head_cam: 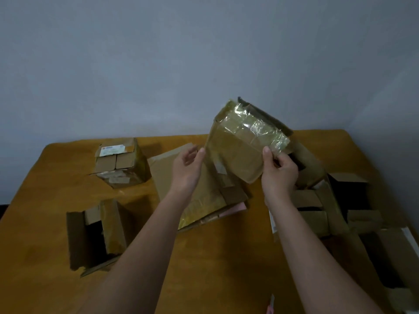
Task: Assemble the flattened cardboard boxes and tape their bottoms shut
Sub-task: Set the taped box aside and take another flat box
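Head view, grip: right hand [280, 172] is pinching the tape-wrapped cardboard box [244, 143] aloft above the table's [226, 257] middle; left hand [187, 168] is touching its edge, fingers loosely spread.
Room: bare wood is lying between the forearms.
Materials: glossy crinkled tape is covering dull brown board.
Around: flattened cardboard [204, 196] is lying beneath; assembled boxes [120, 164] are standing left.
Cut off: open boxes [340, 205] at right are running off-frame.

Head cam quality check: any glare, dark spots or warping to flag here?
Head view: dim overall, with glare on the shiny tape of the held box, which the right hand grips while the left hand touches its edge; interiors of the open boxes on the right fall to black; the table edges bow from wide-angle distortion; soft detail throughout.
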A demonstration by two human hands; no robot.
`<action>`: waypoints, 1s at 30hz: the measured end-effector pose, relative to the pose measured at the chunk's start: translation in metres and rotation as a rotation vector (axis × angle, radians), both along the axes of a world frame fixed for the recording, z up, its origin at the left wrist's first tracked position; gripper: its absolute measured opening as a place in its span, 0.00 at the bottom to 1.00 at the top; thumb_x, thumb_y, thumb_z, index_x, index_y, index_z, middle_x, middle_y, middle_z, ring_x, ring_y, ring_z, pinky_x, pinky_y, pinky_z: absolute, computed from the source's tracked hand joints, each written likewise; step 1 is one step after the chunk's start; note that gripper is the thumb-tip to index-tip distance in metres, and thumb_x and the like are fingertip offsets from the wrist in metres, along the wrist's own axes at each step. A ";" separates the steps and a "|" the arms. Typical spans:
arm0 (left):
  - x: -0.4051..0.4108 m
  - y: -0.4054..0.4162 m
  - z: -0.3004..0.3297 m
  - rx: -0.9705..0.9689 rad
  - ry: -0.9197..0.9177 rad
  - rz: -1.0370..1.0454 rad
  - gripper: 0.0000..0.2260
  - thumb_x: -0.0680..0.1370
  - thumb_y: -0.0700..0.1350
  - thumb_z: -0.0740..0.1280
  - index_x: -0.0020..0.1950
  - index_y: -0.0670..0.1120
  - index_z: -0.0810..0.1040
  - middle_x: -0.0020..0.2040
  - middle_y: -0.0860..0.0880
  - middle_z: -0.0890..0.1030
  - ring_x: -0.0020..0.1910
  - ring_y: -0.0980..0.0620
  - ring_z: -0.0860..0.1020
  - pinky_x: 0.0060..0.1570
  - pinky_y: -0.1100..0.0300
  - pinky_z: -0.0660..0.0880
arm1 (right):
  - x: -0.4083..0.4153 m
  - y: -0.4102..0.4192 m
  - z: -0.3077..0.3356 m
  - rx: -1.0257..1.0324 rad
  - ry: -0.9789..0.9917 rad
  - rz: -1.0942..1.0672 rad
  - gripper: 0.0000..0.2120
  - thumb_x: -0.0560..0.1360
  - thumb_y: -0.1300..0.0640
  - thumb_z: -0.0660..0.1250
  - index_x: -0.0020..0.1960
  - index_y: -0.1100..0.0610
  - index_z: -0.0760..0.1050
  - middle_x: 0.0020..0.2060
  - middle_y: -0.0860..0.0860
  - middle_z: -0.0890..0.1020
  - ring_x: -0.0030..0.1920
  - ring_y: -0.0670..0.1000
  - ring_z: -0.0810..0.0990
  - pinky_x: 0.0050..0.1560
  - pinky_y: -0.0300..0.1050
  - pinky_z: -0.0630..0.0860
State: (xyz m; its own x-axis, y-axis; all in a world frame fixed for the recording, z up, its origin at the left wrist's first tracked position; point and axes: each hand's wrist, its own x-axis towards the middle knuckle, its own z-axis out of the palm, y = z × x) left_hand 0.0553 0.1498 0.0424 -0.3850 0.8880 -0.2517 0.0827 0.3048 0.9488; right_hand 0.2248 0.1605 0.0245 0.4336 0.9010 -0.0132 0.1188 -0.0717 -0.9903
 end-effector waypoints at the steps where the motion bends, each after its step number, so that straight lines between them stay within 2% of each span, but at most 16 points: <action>1: -0.001 0.000 -0.007 -0.016 0.019 0.016 0.19 0.81 0.52 0.63 0.71 0.48 0.72 0.66 0.51 0.74 0.60 0.56 0.71 0.57 0.59 0.69 | -0.003 0.007 -0.008 0.003 0.000 -0.020 0.14 0.79 0.50 0.64 0.48 0.60 0.81 0.42 0.60 0.82 0.42 0.56 0.81 0.48 0.55 0.80; 4: -0.009 -0.005 -0.027 -0.082 0.072 0.071 0.18 0.81 0.49 0.63 0.71 0.48 0.71 0.69 0.49 0.73 0.67 0.51 0.71 0.64 0.54 0.70 | -0.013 0.024 -0.037 -0.024 -0.030 -0.049 0.12 0.79 0.50 0.64 0.47 0.55 0.82 0.46 0.52 0.83 0.50 0.51 0.81 0.54 0.54 0.80; 7: -0.019 -0.009 -0.044 -0.118 0.121 0.121 0.18 0.81 0.47 0.63 0.71 0.49 0.70 0.71 0.48 0.71 0.70 0.48 0.69 0.67 0.50 0.70 | -0.022 0.036 -0.065 -0.109 0.011 -0.085 0.11 0.80 0.51 0.63 0.45 0.53 0.82 0.55 0.55 0.82 0.56 0.53 0.80 0.59 0.54 0.78; 9: -0.027 -0.011 -0.054 -0.142 0.140 0.163 0.18 0.81 0.47 0.63 0.71 0.51 0.70 0.71 0.49 0.70 0.71 0.48 0.68 0.65 0.51 0.70 | -0.025 0.044 -0.078 -0.168 0.044 -0.101 0.13 0.80 0.50 0.62 0.44 0.52 0.82 0.59 0.58 0.80 0.60 0.57 0.78 0.60 0.56 0.77; 11: -0.035 -0.014 -0.063 -0.171 0.151 0.199 0.19 0.80 0.47 0.64 0.71 0.53 0.70 0.71 0.49 0.70 0.71 0.47 0.68 0.66 0.47 0.71 | -0.026 0.053 -0.085 -0.206 0.055 -0.113 0.14 0.80 0.50 0.62 0.45 0.54 0.83 0.61 0.61 0.79 0.65 0.60 0.75 0.62 0.58 0.76; 13: -0.041 -0.016 -0.069 -0.207 0.170 0.228 0.20 0.80 0.47 0.65 0.72 0.53 0.68 0.72 0.47 0.68 0.71 0.45 0.67 0.67 0.43 0.70 | -0.025 0.060 -0.082 -0.239 0.072 -0.107 0.13 0.81 0.50 0.61 0.51 0.54 0.83 0.65 0.60 0.75 0.67 0.60 0.72 0.65 0.57 0.74; 14: -0.043 -0.018 -0.070 -0.222 0.178 0.242 0.21 0.80 0.47 0.65 0.73 0.52 0.68 0.73 0.46 0.66 0.71 0.44 0.66 0.67 0.43 0.70 | -0.026 0.061 -0.077 -0.248 0.077 -0.090 0.13 0.81 0.51 0.60 0.57 0.53 0.81 0.68 0.58 0.73 0.69 0.59 0.71 0.67 0.56 0.72; 16: -0.047 -0.021 -0.072 -0.251 0.179 0.261 0.23 0.80 0.46 0.65 0.75 0.50 0.65 0.74 0.45 0.63 0.72 0.43 0.65 0.68 0.43 0.68 | -0.026 0.056 -0.073 -0.255 0.068 -0.047 0.19 0.82 0.52 0.59 0.73 0.50 0.68 0.74 0.54 0.66 0.72 0.56 0.66 0.69 0.53 0.68; 17: -0.049 -0.022 -0.073 -0.269 0.168 0.267 0.24 0.80 0.46 0.65 0.75 0.50 0.64 0.74 0.45 0.63 0.72 0.43 0.64 0.68 0.43 0.68 | -0.027 0.050 -0.073 -0.262 0.050 -0.040 0.24 0.82 0.54 0.60 0.76 0.49 0.60 0.75 0.53 0.64 0.73 0.54 0.65 0.69 0.52 0.68; 18: -0.050 -0.024 -0.074 -0.287 0.152 0.272 0.24 0.80 0.46 0.65 0.76 0.49 0.64 0.74 0.45 0.63 0.72 0.42 0.64 0.68 0.43 0.68 | -0.027 0.041 -0.075 -0.274 0.025 -0.039 0.27 0.81 0.55 0.61 0.77 0.49 0.57 0.75 0.53 0.63 0.73 0.54 0.65 0.67 0.51 0.69; 21: -0.055 -0.033 -0.079 -0.321 0.092 0.273 0.24 0.80 0.45 0.65 0.76 0.49 0.64 0.72 0.45 0.67 0.69 0.42 0.68 0.66 0.43 0.71 | -0.032 0.016 -0.091 -0.440 -0.073 0.122 0.26 0.80 0.57 0.62 0.76 0.50 0.59 0.74 0.53 0.63 0.72 0.56 0.66 0.66 0.52 0.72; 24: -0.060 -0.045 -0.081 -0.336 0.006 0.253 0.24 0.80 0.42 0.64 0.76 0.49 0.64 0.72 0.45 0.69 0.69 0.43 0.69 0.66 0.44 0.71 | -0.033 0.007 -0.099 -0.640 -0.038 0.358 0.27 0.82 0.54 0.60 0.78 0.49 0.55 0.76 0.53 0.60 0.75 0.58 0.60 0.69 0.57 0.66; 27: -0.065 -0.056 -0.075 -0.333 -0.080 0.240 0.24 0.81 0.41 0.63 0.76 0.50 0.64 0.72 0.46 0.68 0.69 0.44 0.69 0.67 0.48 0.71 | -0.031 0.002 -0.092 -0.579 -0.037 0.389 0.24 0.82 0.55 0.60 0.76 0.49 0.60 0.74 0.52 0.63 0.73 0.55 0.63 0.68 0.53 0.67; 30: -0.070 -0.067 -0.064 -0.319 -0.104 0.222 0.24 0.80 0.40 0.64 0.76 0.49 0.65 0.72 0.47 0.69 0.69 0.46 0.69 0.65 0.51 0.71 | -0.028 -0.006 -0.074 -0.443 -0.012 0.401 0.18 0.81 0.54 0.61 0.70 0.45 0.70 0.63 0.48 0.69 0.68 0.52 0.68 0.62 0.46 0.71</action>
